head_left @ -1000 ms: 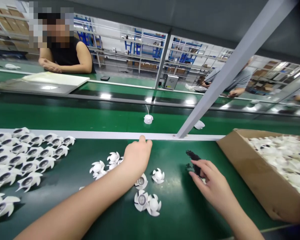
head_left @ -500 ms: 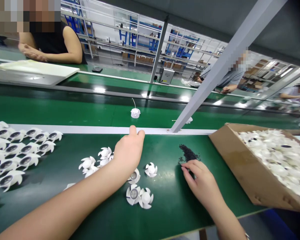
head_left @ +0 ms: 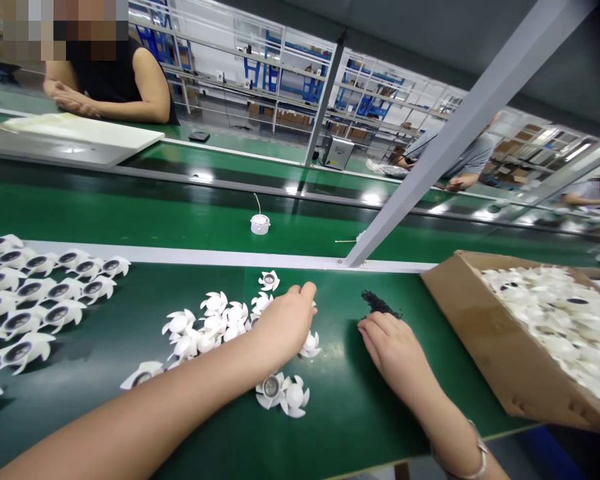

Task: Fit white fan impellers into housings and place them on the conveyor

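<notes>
My left hand [head_left: 285, 321] lies curled over a loose heap of white plastic fan impellers [head_left: 213, 327] on the green conveyor belt [head_left: 330, 427]. Its fingertips are beside one impeller [head_left: 310, 345], and I cannot tell whether they hold a piece. My right hand [head_left: 393, 347] rests with its fingers closed at the edge of a small pile of black granules [head_left: 379, 303], with nothing visible in it. Further left, neat rows of impellers with dark centres [head_left: 45, 300] cover the belt. Two more impellers [head_left: 280, 395] lie below my left forearm.
A cardboard box [head_left: 510, 347] full of white impellers stands at the right. A white rail [head_left: 180, 253] edges the belt, and a grey strut [head_left: 445, 133] rises from it. A white part with a wire [head_left: 260, 224] sits beyond. Co-workers stand across the line.
My left hand has moved right and closer, over the impellers, and the loose heap looks larger. My right hand has closed up beside the granules. The view has shifted slightly.
</notes>
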`<move>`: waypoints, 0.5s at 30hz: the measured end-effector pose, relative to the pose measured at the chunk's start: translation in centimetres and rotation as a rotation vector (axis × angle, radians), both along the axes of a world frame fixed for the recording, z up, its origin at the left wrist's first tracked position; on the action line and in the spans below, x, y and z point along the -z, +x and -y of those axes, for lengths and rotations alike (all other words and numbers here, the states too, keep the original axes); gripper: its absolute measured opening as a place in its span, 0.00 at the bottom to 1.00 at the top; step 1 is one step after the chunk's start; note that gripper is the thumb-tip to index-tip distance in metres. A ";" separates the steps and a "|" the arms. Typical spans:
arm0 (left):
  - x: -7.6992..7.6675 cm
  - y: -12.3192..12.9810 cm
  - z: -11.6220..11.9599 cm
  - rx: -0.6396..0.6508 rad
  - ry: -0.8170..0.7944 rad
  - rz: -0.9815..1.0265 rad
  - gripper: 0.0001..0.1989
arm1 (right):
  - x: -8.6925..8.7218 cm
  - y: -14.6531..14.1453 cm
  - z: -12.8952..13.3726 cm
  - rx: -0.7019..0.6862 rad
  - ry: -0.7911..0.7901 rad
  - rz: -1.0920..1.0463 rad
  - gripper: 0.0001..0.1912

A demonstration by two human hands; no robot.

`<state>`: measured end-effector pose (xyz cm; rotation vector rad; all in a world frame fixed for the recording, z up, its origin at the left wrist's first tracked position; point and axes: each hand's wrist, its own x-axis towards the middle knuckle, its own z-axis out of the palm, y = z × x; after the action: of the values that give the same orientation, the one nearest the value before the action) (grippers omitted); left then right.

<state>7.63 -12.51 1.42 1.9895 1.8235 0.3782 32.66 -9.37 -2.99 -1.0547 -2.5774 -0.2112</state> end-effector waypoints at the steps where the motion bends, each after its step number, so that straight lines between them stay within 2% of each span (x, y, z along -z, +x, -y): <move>1: 0.1 -0.2 -0.2 -0.011 0.008 0.014 0.12 | 0.1 0.1 0.0 -0.002 -0.016 -0.019 0.12; 6: 0.3 -0.9 -0.6 -0.072 0.060 0.052 0.13 | 0.3 0.0 -0.1 0.031 -0.093 -0.172 0.10; 10: 0.4 -0.9 -0.5 -0.059 0.067 0.083 0.13 | -1.3 -1.5 0.1 0.066 -0.168 -0.313 0.10; 13: 0.6 -0.9 -0.5 0.025 0.047 0.142 0.16 | -2.8 -3.2 0.0 0.053 -0.387 -0.468 0.11; 15: 0.9 -0.9 -0.6 0.066 0.039 0.176 0.16 | -3.1 -4.5 -0.3 0.011 -0.543 -0.535 0.11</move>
<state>6.76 -11.93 0.55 1.9687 1.6507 0.5536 28.14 -9.07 0.10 -1.1027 -2.1669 0.7120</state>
